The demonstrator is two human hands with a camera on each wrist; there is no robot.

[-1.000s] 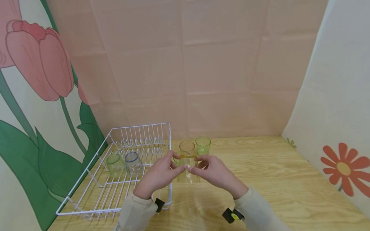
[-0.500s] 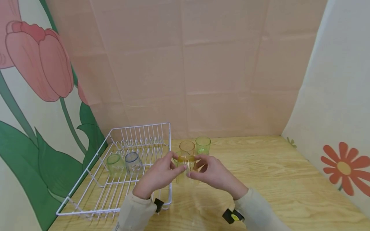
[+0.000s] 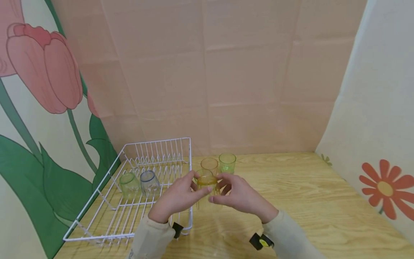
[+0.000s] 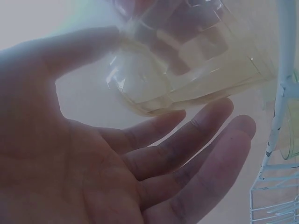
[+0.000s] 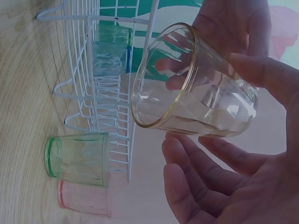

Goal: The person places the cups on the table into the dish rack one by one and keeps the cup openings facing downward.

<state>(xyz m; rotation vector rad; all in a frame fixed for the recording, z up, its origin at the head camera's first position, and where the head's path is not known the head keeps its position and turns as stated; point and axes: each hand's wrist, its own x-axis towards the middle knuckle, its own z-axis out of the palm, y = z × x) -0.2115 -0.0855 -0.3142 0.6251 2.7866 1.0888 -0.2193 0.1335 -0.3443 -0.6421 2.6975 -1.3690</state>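
Between my two hands is a clear yellow-tinted drinking glass (image 3: pixel 206 182), lifted above the table. In the right wrist view the glass (image 5: pixel 212 100) is tilted, its golden rim facing the tabletop. My left hand (image 3: pixel 179 194) holds one side with thumb and fingertips; in the left wrist view its fingers (image 4: pixel 187 149) lie bent along the wall. From the other side my right hand (image 3: pixel 239 192) grips it between thumb and fingers. Just behind stand an orange glass (image 3: pixel 209 164), a green glass (image 3: pixel 227 163) and another greenish glass partly hidden by the held one.
To the left a white wire dish rack (image 3: pixel 129 235) stands on the wooden table (image 3: pixel 291 201). Inside it are a green glass (image 3: pixel 130 186) and a blue-rimmed glass (image 3: pixel 150 184). A plain pinkish cloth (image 3: pixel 245 79) hangs behind the table, with flower-printed cloths at both sides.
The held glass has tilted, so its amber ring, first seen as a thin line, now shows as a wider oval. It has also come slightly lower and left; both hands stay nearly in place.
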